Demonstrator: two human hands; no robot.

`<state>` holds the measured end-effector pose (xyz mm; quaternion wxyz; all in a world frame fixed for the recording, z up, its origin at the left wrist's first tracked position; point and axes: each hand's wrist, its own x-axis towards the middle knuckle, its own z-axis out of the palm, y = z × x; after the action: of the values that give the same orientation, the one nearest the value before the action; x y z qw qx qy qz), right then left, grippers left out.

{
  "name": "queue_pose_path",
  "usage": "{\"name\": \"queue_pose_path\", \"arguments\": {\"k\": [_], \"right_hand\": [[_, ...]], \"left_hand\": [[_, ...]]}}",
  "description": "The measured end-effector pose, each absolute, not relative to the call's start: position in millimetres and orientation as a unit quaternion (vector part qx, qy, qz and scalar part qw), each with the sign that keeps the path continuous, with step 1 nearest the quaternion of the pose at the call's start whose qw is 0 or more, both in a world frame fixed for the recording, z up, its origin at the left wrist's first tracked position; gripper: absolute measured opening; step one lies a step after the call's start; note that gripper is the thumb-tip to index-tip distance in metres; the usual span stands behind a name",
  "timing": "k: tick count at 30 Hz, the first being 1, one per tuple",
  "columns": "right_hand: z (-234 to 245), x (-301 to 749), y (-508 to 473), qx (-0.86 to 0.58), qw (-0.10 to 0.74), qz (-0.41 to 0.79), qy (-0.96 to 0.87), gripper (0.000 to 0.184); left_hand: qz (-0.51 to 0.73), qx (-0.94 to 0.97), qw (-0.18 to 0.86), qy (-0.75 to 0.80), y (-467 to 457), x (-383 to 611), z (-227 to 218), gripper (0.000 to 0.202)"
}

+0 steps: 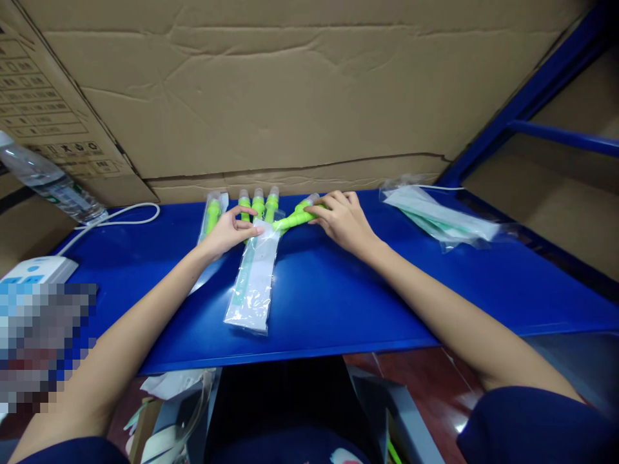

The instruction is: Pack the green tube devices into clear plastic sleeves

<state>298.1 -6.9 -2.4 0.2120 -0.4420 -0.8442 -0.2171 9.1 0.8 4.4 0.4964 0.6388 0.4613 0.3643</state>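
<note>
My left hand [235, 229] pinches the upper end of a clear plastic sleeve [256, 283], between thumb and fingers. Inside the sleeve show a white sheet and a pale green strip. In my right hand [344, 222] is a lime-green ribbed stick [296, 219], gripped near its right end and slanting down to the left. Its left tip meets the top of the sleeve; whether it is inside I cannot tell. Behind the sleeve lie several lime-green sticks with clear caps [258, 203]. Left of my left hand, another lime-green stick [212, 216] lies in a clear sleeve.
A blue table [338, 296] carries everything, with a cardboard wall [290, 96] behind. More flat sleeves [440, 216] lie at the right. A water bottle [53, 183] leans at the left, near a white cable [130, 219] and a power strip [41, 269].
</note>
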Motion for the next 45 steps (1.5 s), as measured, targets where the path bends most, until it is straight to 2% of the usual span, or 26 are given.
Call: {"name": "queue_pose_path", "arguments": {"k": [9,16,19,22,25,29,33,37,41,45], "right_hand": [[-11,276,-14,-0.405,0.219,-0.272,-0.845,0.033],[-11,271,-19,-0.416,0.218,-0.238,-0.850,0.033],[-7,277,-17,-0.451,0.243,-0.215,-0.831,0.049],[-7,288,-9,-0.508,0.308,-0.183,-0.783,0.070],[-14,302,7,-0.536,0.396,-0.094,-0.740,0.080],[-26,310,27,-0.487,0.491,0.130,-0.711,0.081],[-28,303,28,-0.469,0.562,0.220,-0.645,0.075],[-19,289,17,-0.465,0.591,0.282,-0.596,0.062],[-11,277,8,-0.443,0.591,0.370,-0.565,0.066],[-9,269,6,-0.429,0.595,0.406,-0.545,0.070]], "left_hand": [[0.346,0.679,0.487,0.427,-3,16,1,0.064],[0.330,0.700,0.490,0.400,-9,21,2,0.064],[0.338,0.697,0.488,0.403,-9,19,3,0.066],[0.359,0.684,0.489,0.405,-7,17,3,0.066],[0.388,0.667,0.490,0.405,-4,15,3,0.069],[0.386,0.659,0.491,0.419,-2,13,2,0.073],[0.362,0.677,0.490,0.414,-5,14,3,0.075],[0.344,0.688,0.505,0.391,-11,19,5,0.075],[0.325,0.697,0.510,0.385,-13,23,4,0.070],[0.326,0.699,0.498,0.396,-13,26,1,0.065]]}}
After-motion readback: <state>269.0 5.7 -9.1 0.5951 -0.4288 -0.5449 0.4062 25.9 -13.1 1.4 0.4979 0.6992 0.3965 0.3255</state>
